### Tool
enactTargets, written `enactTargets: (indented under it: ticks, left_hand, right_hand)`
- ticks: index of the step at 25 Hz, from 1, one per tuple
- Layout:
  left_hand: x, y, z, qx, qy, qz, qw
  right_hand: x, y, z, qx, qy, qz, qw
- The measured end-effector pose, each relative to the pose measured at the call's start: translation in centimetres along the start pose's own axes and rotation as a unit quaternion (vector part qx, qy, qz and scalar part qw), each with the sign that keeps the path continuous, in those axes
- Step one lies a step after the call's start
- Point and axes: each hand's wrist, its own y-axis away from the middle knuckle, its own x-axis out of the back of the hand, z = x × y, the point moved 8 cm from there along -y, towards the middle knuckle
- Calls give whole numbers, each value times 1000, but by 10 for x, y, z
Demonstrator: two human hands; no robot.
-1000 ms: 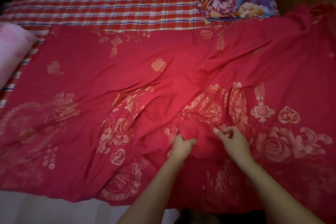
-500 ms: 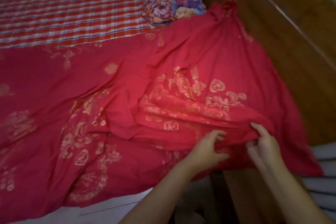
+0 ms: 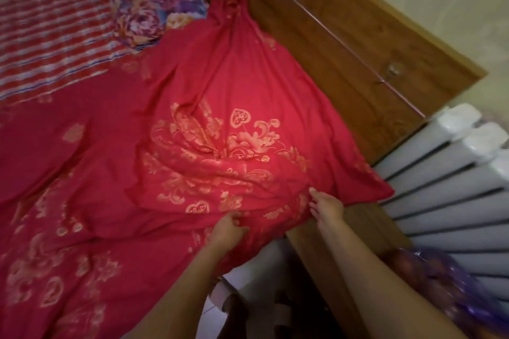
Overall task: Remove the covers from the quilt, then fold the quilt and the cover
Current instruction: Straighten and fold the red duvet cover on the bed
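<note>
A red cover (image 3: 110, 162) with gold flower and heart prints lies spread over the bed. Its right part is bunched up and reaches the wooden headboard. My left hand (image 3: 227, 231) pinches a fold of the cover near its near edge. My right hand (image 3: 326, 206) grips the same edge a little further right, by the bed's corner. Whether a quilt is inside the cover cannot be told.
A floral pillow (image 3: 148, 5) lies at the far end on a red checked sheet (image 3: 49, 36). The wooden headboard (image 3: 344, 44) runs along the right. A white radiator (image 3: 451, 190) stands beyond it. A purple patterned bundle (image 3: 440, 283) sits at the lower right.
My view has swung right toward the headboard. Both hands have worked rightward along the cover's near edge, and the cover's right part is more bunched up.
</note>
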Motion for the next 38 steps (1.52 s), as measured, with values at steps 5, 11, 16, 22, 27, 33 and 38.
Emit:
enactTargets:
  ticks: [5,11,16,22,27,33,38]
  left_hand:
    - [-4,-16,51,-128,-167,20,977]
    - [9,-54,156,-273,-207,87,936]
    - [-45,-87,207,-299,-462,-24,835]
    - [-47,-99,200,-284,-540,-3,793]
    - [-45,-100,181,-274,-415,-89,863]
    - [-38,-78,194,-337,-319,-161,871]
    - [-26,-53,222,-378,-308,-149,860]
  right_hand:
    - [-29,-26,13,-73,-118,-73,988]
    - [-28,-39,8,-68,-225,-107,966]
    - [6,-36,14,-34,-130,-85,987]
    - [-8,-39,37,-2,-101,-59,993]
    - [-26,-41,28,57,-150,-10,987]
    - [-41,-23,28,83,-202,-13,976]
    - [-37,4,6,76,-358,-62,929]
